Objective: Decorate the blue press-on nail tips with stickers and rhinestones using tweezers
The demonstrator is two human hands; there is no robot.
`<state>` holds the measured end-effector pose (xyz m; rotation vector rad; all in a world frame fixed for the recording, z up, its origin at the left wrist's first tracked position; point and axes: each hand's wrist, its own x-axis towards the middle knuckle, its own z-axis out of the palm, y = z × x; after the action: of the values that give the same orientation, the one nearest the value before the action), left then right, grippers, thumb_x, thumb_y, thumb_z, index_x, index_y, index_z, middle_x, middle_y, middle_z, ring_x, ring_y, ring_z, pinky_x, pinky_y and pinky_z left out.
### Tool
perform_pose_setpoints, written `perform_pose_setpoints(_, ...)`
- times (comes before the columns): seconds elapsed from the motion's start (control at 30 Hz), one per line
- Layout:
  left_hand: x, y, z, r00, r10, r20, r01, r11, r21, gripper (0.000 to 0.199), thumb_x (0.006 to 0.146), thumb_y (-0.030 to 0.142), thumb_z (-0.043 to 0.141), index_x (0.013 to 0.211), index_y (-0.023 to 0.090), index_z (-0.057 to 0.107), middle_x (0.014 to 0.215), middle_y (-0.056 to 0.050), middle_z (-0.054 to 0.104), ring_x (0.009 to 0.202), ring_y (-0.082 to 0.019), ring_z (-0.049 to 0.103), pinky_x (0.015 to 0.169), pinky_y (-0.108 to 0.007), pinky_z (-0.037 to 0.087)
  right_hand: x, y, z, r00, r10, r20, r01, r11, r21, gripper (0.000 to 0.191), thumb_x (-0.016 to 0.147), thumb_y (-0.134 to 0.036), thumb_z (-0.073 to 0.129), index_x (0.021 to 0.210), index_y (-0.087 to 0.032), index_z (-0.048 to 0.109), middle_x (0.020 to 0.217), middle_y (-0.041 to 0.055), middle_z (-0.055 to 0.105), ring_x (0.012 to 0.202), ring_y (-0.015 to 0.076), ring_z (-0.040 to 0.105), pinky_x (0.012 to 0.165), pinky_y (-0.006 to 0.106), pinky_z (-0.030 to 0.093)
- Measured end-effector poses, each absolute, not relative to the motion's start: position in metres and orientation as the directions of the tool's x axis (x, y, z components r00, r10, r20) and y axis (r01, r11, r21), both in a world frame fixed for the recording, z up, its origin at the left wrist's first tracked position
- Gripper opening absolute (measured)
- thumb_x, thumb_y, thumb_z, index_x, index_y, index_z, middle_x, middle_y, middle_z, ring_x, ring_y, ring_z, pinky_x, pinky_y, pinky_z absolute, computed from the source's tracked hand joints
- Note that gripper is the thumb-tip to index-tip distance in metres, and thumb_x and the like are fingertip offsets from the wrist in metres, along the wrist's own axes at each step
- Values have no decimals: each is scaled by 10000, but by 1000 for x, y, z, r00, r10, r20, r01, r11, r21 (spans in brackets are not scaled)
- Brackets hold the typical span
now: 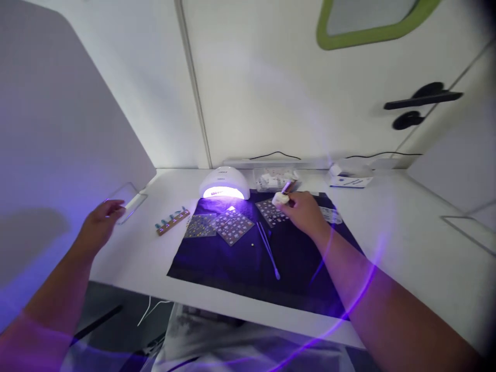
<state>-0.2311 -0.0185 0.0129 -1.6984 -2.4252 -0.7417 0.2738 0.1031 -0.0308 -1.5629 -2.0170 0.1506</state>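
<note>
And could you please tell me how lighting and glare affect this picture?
In the head view, the lamp glows violet-white, its opening nearly washed out; purple flare crosses the right forearm; right-hand corners darken; the patterned sheets look soft.

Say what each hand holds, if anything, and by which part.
Right hand: a small white item with a shiny end, pinched by its white part. Left hand: can't tell.

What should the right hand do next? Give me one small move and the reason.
Probably set the small white item down on the front of the dark cloth: the right hand grips it over a patterned sheet, and the tweezers-like tool lies untouched nearby.
</note>
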Motion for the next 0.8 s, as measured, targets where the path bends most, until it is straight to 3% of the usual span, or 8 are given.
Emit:
perform_pose_setpoints(0.07,-231,-31,-5,-359,905,226,892,262,369,442,834,504,456,1148,229,600,994,-1,719,908,-189,673,811,-307,551,272,101,-30,-128,921,369,851,293,-436,239,793,-370,616,681,-162,653,675,78,643,726,233,535,676,329,356)
perform_pose_setpoints(0.13,-222,-35,-21,-305,940,152,891,225,394,494,761,537,527,1109,206,646,1009,-27,726,935,-202,674,846,-305,539,270,99,-26,-108,923,370,848,279,-450,228,794,-374,610,711,-169,667,677,73,650,727,232,549,662,321,369)
perform_pose_setpoints(0.3,-194,-20,-39,-209,971,113,911,152,382,588,597,565,716,1060,202,699,1090,-89,701,1076,-296,610,948,-395,472,276,99,-6,-40,938,346,846,216,-487,239,800,-382,621,821,-157,701,683,55,662,630,187,565,602,297,370)
perform_pose_setpoints(0.5,-186,-8,-40,-154,985,79,907,109,407,418,726,532,619,959,202,722,921,-65,732,858,-255,665,781,-341,508,325,99,14,97,950,296,889,51,-456,223,742,-354,704,697,-138,677,560,39,567,566,164,485,602,329,324)
perform_pose_setpoints(0.63,-189,-13,-39,-203,972,118,897,136,421,462,697,557,611,950,185,715,897,-78,718,890,-283,659,817,-367,507,375,94,7,236,939,251,887,-103,-451,169,735,-320,728,760,-157,692,593,50,596,569,182,507,607,354,338)
perform_pose_setpoints(0.8,-181,-27,-29,-200,966,161,875,103,472,361,691,529,603,877,227,673,929,-58,692,894,-258,639,844,-373,518,421,94,-8,335,924,182,865,-225,-449,212,727,-339,752,639,-175,649,525,50,560,523,175,464,597,378,340)
